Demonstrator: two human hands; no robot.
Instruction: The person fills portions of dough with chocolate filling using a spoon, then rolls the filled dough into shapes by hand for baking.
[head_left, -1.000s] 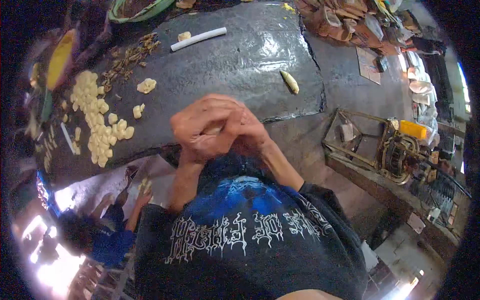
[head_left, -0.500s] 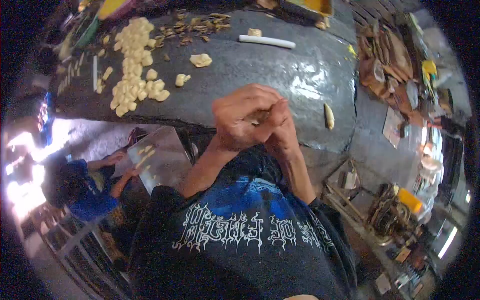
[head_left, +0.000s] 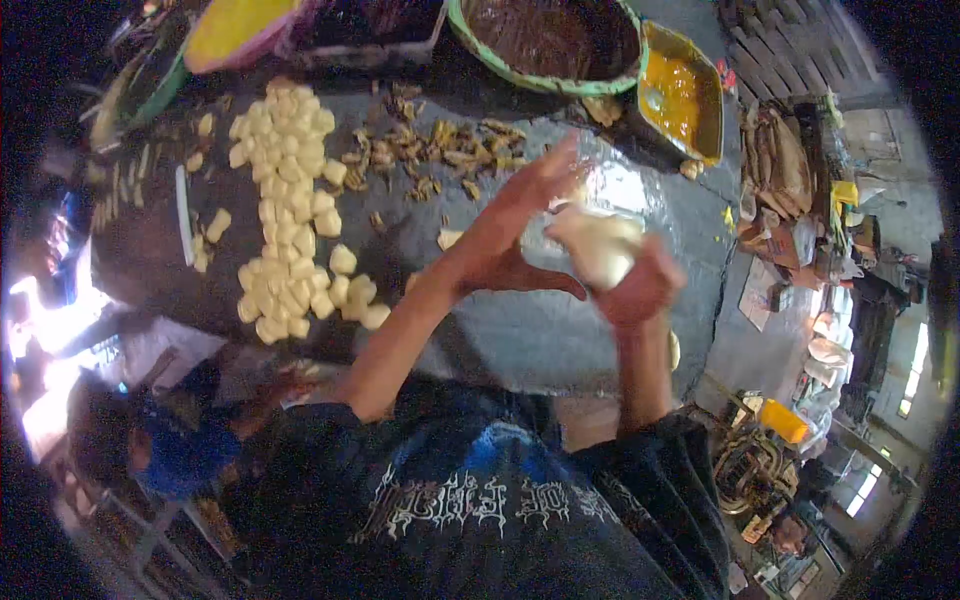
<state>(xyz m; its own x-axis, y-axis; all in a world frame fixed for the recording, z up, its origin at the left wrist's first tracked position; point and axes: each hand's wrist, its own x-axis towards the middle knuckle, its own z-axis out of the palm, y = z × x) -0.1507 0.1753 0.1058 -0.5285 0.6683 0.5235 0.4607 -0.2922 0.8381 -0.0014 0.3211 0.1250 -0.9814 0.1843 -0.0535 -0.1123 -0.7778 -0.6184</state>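
Observation:
My right hand [head_left: 645, 285] is closed on a flattened piece of pale dough [head_left: 590, 245], which is blurred and hangs above the dark table [head_left: 520, 350]. To its left, my left hand [head_left: 505, 235] is held up with fingers and thumb spread apart, facing the dough and holding nothing. Many cut dough pieces [head_left: 290, 200] lie heaped in a long pile left of my left forearm. Brown strips [head_left: 450, 150] are scattered beyond that hand. Another pale piece [head_left: 450, 238] is partly covered by my left arm.
At the far edge stand a green-rimmed bowl [head_left: 635, 75] with dark brown contents, a tray of orange-yellow liquid [head_left: 720, 130] and a pink-rimmed container [head_left: 285, 25]. A white rod [head_left: 183, 215] lies at the left. A person in blue [head_left: 185, 450] is at the lower left.
My hands were cupped together near my body; now they are apart and farther over the table, with the dough showing in the right one. The view has tilted up, bringing the far containers in.

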